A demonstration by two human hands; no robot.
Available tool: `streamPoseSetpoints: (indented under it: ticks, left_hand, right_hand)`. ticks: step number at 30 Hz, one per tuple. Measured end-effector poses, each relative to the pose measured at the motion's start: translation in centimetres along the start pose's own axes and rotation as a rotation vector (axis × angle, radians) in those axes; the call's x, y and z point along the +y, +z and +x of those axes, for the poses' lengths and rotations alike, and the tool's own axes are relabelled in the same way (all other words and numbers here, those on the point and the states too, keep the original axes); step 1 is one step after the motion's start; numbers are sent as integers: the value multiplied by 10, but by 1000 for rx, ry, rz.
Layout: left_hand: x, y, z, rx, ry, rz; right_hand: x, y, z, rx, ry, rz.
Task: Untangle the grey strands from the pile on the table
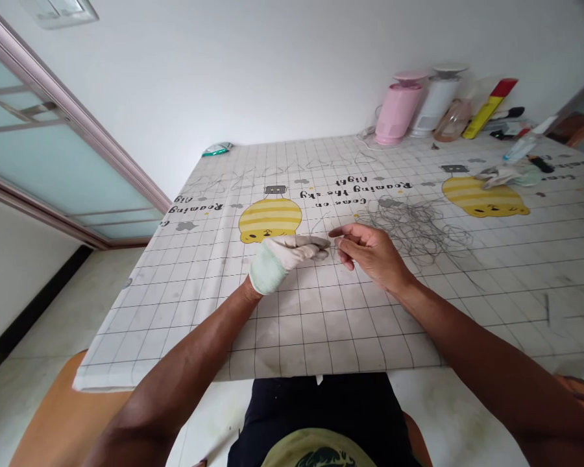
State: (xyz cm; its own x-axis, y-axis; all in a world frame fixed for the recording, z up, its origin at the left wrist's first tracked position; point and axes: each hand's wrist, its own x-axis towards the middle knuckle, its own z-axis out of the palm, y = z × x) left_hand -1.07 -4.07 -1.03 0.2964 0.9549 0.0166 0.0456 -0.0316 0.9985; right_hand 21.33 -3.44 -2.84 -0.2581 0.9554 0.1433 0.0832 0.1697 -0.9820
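beside the wiry grey tangle, i judge this strand-handling: white-gloved left hand flattened, bare right hand half-curled, grips unclear; next needs steadiness.

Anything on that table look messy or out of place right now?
Two things stand out. The thin wire lies in a loose tangle just beyond the right hand, strands looping over one another. Also, only the left hand is gloved; what looks like another glove lies crumpled farther right on the table.
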Motion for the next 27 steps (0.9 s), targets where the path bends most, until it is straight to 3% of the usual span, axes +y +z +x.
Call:
streamPoseSetpoints:
  ticks: [8,16,21,27]
  left_hand:
    - [-17,3,4,3,5,-148]
    - [-10,4,10,196,-115,109]
    - [-10,12,11,241,-190,29]
    - [-19,9,13,214,-271,-134]
  right_hand:
    - [-5,-3,-1,33,-57,-96]
    - [6,1,-3,159,-246,-462]
    - [15,1,-4,205,-344,-567]
    - [18,-3,-5,219,-430,-650]
